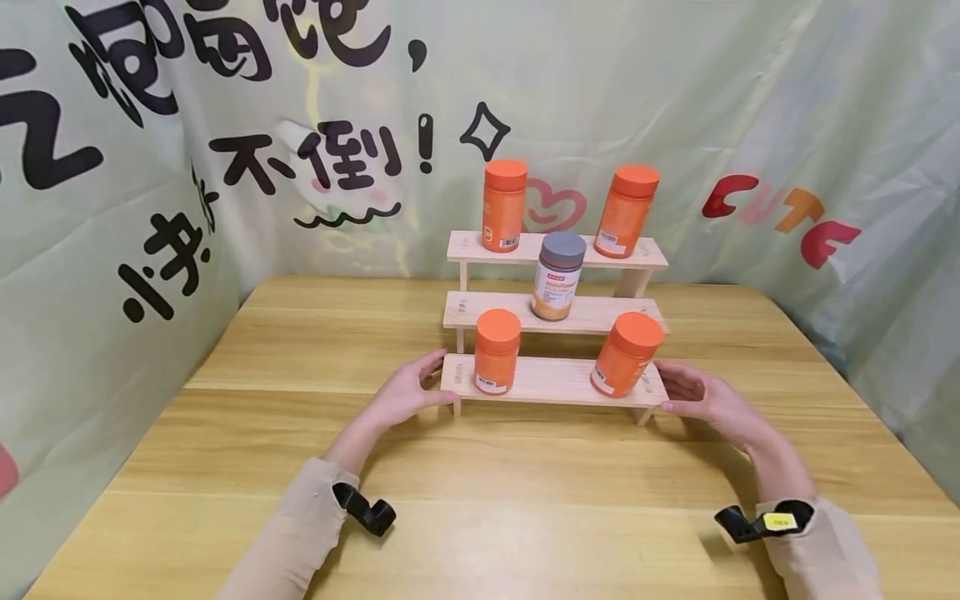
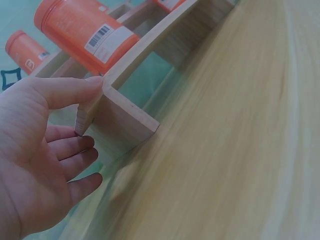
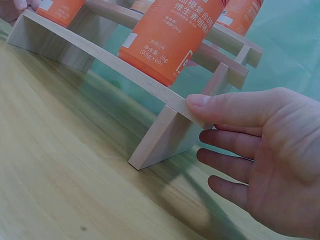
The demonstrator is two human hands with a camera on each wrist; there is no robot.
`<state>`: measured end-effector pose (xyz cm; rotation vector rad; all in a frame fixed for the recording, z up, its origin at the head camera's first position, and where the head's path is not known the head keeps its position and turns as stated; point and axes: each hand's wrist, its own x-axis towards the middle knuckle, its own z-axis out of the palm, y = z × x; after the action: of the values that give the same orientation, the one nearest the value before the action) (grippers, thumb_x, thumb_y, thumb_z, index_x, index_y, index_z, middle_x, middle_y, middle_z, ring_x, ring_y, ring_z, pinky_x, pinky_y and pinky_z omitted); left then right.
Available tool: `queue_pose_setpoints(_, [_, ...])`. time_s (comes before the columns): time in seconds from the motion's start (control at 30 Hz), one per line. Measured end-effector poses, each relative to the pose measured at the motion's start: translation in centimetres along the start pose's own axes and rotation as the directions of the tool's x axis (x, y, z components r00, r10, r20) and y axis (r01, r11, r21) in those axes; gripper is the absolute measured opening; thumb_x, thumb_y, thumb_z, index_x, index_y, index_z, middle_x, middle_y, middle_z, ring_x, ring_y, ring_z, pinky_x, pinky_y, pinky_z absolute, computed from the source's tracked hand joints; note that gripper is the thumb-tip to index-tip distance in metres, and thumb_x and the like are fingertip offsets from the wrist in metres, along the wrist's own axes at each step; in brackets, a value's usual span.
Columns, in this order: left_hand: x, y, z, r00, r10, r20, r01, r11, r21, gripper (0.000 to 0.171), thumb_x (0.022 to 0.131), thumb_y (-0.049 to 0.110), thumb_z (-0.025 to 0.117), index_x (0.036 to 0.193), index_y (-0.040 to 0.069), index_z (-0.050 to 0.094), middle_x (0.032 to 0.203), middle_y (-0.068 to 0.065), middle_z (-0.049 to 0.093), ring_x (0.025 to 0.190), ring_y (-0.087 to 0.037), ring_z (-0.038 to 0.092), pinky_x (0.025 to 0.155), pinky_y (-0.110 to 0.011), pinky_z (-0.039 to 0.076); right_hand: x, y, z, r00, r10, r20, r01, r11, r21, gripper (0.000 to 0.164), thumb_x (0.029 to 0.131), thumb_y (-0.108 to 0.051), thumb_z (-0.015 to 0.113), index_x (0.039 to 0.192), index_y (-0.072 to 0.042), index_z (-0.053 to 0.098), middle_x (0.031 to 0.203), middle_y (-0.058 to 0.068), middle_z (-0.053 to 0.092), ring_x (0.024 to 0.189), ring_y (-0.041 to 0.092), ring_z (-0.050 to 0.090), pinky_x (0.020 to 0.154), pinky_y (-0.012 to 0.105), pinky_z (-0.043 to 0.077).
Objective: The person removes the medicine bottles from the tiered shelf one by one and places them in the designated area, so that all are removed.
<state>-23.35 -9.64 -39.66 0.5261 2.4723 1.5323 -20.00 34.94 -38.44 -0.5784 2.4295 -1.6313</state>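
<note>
A three-tier wooden display stand (image 1: 553,379) stands on the table with bottles on each step. At its left end, my left hand (image 1: 403,392) grips the lowest step, thumb at the front corner and fingers behind the end. My right hand (image 1: 707,398) holds the opposite end likewise; in the right wrist view its thumb (image 3: 220,107) lies on the step's edge. Two orange bottles, one at left (image 1: 497,354) and one at right (image 1: 626,356), stand on that step. A grey-capped bottle (image 1: 557,279) is on the middle step, and two more orange bottles (image 1: 504,208) are on top.
The wooden table (image 1: 525,500) spreads out in front of the stand and to both sides. A pale printed curtain (image 1: 600,83) hangs behind and along the sides. Black wrist cameras (image 1: 365,508) sit at both sleeve cuffs.
</note>
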Motion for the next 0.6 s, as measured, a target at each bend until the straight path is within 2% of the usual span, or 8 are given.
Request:
queue_pose_setpoints(0.07, [-0.2,-0.2,-0.4,1.000,0.001,0.003,-0.001,1.000,-0.002,0.086,0.077,0.023,0.077,0.143,-0.003,0.028,0.144,-0.021,0.033,0.131,-0.033,0.034,0.107,-0.043,0.028,0.2,-0.1,0.3,1.000,0.005,0.010,-0.005,1.000,-0.009,0.064,0.086,0.000,0.062,0.135,0.020,0.026,0.134,0.031,0.039,0.107,-0.009,0.047,0.087,0.011,0.040])
queue_pose_setpoints(0.13, [-0.5,-0.3,-0.8,1.000,0.009,0.008,-0.009,1.000,0.001,0.086,0.077,0.024,0.076,0.143,-0.004,0.027,0.145,-0.021,0.032,0.131,-0.034,0.033,0.107,-0.043,0.028,0.4,-0.2,0.5,1.000,0.012,0.021,-0.012,1.000,-0.008,0.064,0.086,0.000,0.062,0.135,0.019,0.025,0.135,0.040,0.031,0.107,-0.009,0.047,0.088,0.011,0.040])
queue_pose_setpoints(0.43, [-1.3,-0.8,-2.4,0.999,0.026,0.026,-0.026,1.000,-0.018,0.087,0.079,0.024,0.075,0.143,-0.007,0.024,0.146,-0.024,0.028,0.131,-0.037,0.031,0.107,-0.045,0.026,1.3,-0.8,1.8,0.999,-0.001,0.039,0.000,1.000,0.014,0.064,0.086,0.000,0.062,0.135,0.020,0.026,0.135,0.040,0.031,0.108,-0.008,0.046,0.090,0.011,0.038])
queue_pose_setpoints(0.6, [-1.5,-1.4,-3.1,0.999,0.029,0.034,-0.029,1.000,-0.013,0.087,0.080,0.024,0.074,0.143,-0.007,0.023,0.146,-0.025,0.027,0.131,-0.038,0.031,0.107,-0.046,0.024,1.7,-0.9,2.3,0.999,0.026,0.032,-0.026,1.000,0.015,0.066,0.086,-0.003,0.063,0.136,0.018,0.026,0.136,0.038,0.031,0.108,-0.008,0.046,0.090,0.011,0.038])
